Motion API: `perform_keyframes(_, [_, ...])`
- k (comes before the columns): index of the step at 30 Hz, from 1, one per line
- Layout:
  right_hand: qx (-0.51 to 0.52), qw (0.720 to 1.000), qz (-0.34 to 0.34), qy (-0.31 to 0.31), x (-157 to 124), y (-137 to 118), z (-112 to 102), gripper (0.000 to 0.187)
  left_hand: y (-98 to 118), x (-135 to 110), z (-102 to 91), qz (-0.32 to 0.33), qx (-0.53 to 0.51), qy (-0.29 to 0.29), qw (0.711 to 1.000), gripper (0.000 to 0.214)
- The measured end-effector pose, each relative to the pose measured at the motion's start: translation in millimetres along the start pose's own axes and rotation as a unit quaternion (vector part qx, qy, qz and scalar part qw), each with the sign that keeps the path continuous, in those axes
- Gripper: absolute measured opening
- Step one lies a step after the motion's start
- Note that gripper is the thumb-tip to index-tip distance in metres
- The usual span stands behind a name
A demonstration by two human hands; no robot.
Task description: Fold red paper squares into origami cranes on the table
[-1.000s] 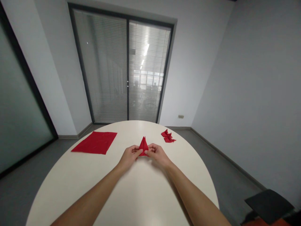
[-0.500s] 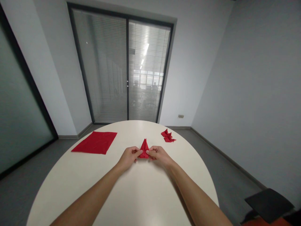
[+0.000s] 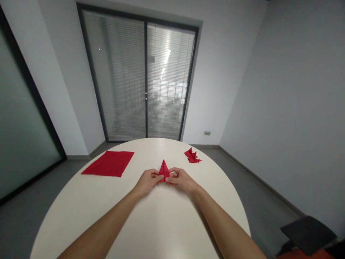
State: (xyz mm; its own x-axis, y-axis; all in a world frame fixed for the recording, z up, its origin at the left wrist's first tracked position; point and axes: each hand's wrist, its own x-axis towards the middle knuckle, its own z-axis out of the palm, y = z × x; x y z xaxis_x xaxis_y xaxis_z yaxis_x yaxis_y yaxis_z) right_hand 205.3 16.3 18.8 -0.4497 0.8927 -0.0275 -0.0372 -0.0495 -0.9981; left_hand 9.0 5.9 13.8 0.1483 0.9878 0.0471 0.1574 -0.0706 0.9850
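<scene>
Between my hands is a small red folded paper (image 3: 164,170), pointed at the top with a crease running down its middle. My left hand (image 3: 147,180) pinches its lower left side, thumb on the front. On the lower right, my right hand (image 3: 182,179) grips it the same way, thumb pressed near the bottom edge. My other fingers are partly hidden behind the paper. Just above the white table top, or resting on it, is the paper's lower edge; which of these I cannot tell.
Red paper sheets (image 3: 109,164) lie flat at the left of the round white table (image 3: 161,223). At the far right sit two red folded paper figures (image 3: 192,157), side by side. A black chair (image 3: 308,233) stands beyond the table's right edge.
The folded paper has shifted slightly left and its outline looks narrower at the base. My right thumb has moved lower and inward on it. My left hand has barely moved.
</scene>
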Motion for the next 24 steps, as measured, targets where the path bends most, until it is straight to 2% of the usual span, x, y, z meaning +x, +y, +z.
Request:
perform_keyframes(4, [-0.012, 1.000, 0.014, 0.002, 1.5, 0.0, -2.4, 0.054, 2.6, -2.4, 1.2, 0.003, 0.008, -0.010, 1.000, 0.036])
perform_keyframes(8, [-0.012, 1.000, 0.001, 0.000, 2.8, -2.9, -3.7, 0.054, 5.3, -4.4, 2.2, -0.001, 0.006, -0.013, 1.000, 0.035])
perform_keyframes(13, [-0.033, 0.999, -0.001, 0.005, 1.4, -2.2, -0.9, 0.053, 2.6, -1.4, 0.3, 0.027, 0.002, -0.009, 1.000, 0.033])
perform_keyframes(19, [-0.032, 0.996, -0.070, 0.045, 4.5, 3.9, 0.7, 0.050, 1.8, -1.1, -1.0, 0.046, -0.004, -0.020, 0.999, 0.031])
perform_keyframes(24, [-0.019, 0.994, -0.088, 0.060, 7.4, 6.4, -3.8, 0.050, 2.0, -3.8, -0.9, 0.037, -0.024, -0.006, 0.999, 0.045])
